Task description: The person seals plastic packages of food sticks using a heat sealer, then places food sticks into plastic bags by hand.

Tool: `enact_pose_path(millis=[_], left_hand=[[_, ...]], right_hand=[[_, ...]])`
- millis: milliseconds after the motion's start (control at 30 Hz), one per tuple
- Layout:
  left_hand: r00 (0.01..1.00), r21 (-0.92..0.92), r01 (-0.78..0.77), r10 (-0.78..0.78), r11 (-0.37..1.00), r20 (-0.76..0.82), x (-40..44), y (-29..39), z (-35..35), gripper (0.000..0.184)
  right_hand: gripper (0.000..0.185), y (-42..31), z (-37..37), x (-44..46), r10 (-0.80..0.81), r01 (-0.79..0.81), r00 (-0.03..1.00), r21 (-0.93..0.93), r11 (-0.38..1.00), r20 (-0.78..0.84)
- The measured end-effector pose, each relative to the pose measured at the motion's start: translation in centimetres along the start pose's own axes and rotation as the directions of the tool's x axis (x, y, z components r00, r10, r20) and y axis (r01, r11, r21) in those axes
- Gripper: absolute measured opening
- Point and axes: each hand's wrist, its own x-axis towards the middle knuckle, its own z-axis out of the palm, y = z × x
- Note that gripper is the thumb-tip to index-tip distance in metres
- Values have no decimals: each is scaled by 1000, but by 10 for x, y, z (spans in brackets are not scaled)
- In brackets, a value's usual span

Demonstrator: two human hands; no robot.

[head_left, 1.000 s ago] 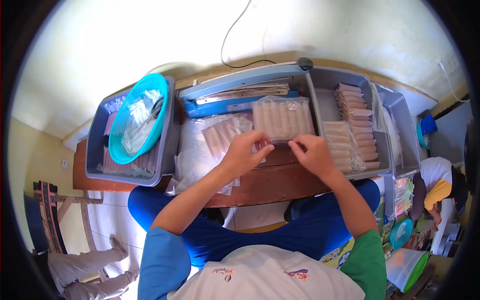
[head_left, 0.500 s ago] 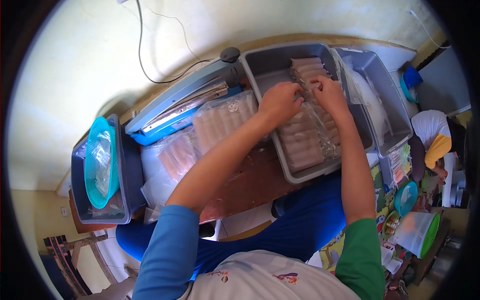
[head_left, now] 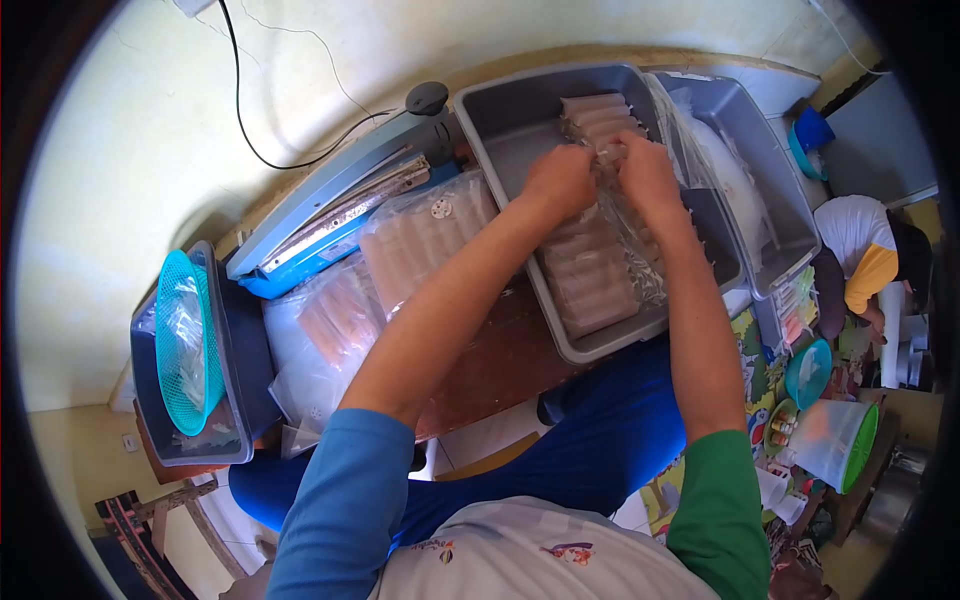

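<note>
My left hand (head_left: 562,183) and my right hand (head_left: 645,178) meet over a grey plastic tub (head_left: 528,150). Both are closed, their fingertips pinching clear plastic wrapping (head_left: 609,153) between them; its exact shape is partly hidden by the fingers. Below and around them, pinkish-brown tubes in clear plastic (head_left: 590,275) lie side by side in rows inside the tub. More of these tubes (head_left: 598,108) are at the tub's far end. Crinkled plastic ends run between the rows. To the left, a clear bag of similar tubes (head_left: 415,245) rests on the brown table (head_left: 485,375).
A blue-grey bag sealer (head_left: 340,200) stands behind the bags. At left, a turquoise basket (head_left: 180,345) sits in a dark tub (head_left: 232,350). A second grey tub (head_left: 790,200) holds white plastic. Another person (head_left: 860,245) bends down at right, near a turquoise bowl (head_left: 808,372).
My fingers have closed more tightly together on the plastic, with the left hand now fist-like. The view has shifted slightly, so the tubs and table appear further left and higher.
</note>
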Motion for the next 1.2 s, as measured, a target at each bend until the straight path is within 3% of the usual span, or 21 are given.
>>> enact_pose_path(millis=[33,67,133,267,333,400,467,533,633,800,867,933,1000,1067,1133,1200], left_hand=[[992,-16,9,-11,1000,-122,1,2,-1,32],[992,-16,7,-9,1000,-126,0,5,-5,32],[947,-249,-88,3,964,-322,-5,8,-15,28],[895,-318,-169,10,933,-447,-22,21,-28,28],[855,-476,-270,-18,837,-518,-34,28,-32,26],[850,-498,-286,-23,818,-526,-45,23,-31,27],[845,-519,-302,-27,800,-534,-60,20,-36,27],[891,-656,-186,-156,731,-426,-83,21,-46,24],[901,-731,-166,-200,662,-386,-117,8,-54,20],[891,-762,-86,-292,642,-347,-190,-4,-71,19],[886,-779,-28,-345,627,-310,-223,-7,-81,21],[903,-697,116,-368,707,-223,-254,-16,-87,20],[910,-646,125,-347,753,-229,-284,-21,-91,21],[914,-593,140,-334,793,-230,-304,-25,-98,22],[947,-504,126,-254,855,-195,-321,-31,-106,20],[953,-394,111,-211,912,-218,-337,-42,-113,21]], right_hand=[[28,-8,-1,-3,-91,92,994,22,996,-59],[27,-15,-3,-7,-180,185,977,41,982,-119],[27,-29,-8,-12,-183,199,972,108,974,-145],[25,-47,-13,-19,-188,254,955,309,916,-228],[25,-57,-16,-28,-200,286,947,373,882,-253],[25,-63,-15,-36,-208,315,938,434,844,-278],[27,-67,-8,-42,-317,429,895,407,806,-315],[28,-78,-6,-55,-367,466,882,426,775,-296],[29,-96,-2,-79,-465,547,837,435,715,-288],[33,-125,9,-122,-604,637,759,476,607,-245],[37,-137,17,-140,-644,594,747,598,538,-162],[33,-149,20,-152,-680,598,716,640,483,-156],[28,-156,23,-164,-724,472,689,740,479,29],[24,-165,38,-180,-742,499,670,745,443,-7],[20,-176,46,-193,-663,301,737,811,501,135],[17,-178,55,-197,-681,318,718,804,503,142]])
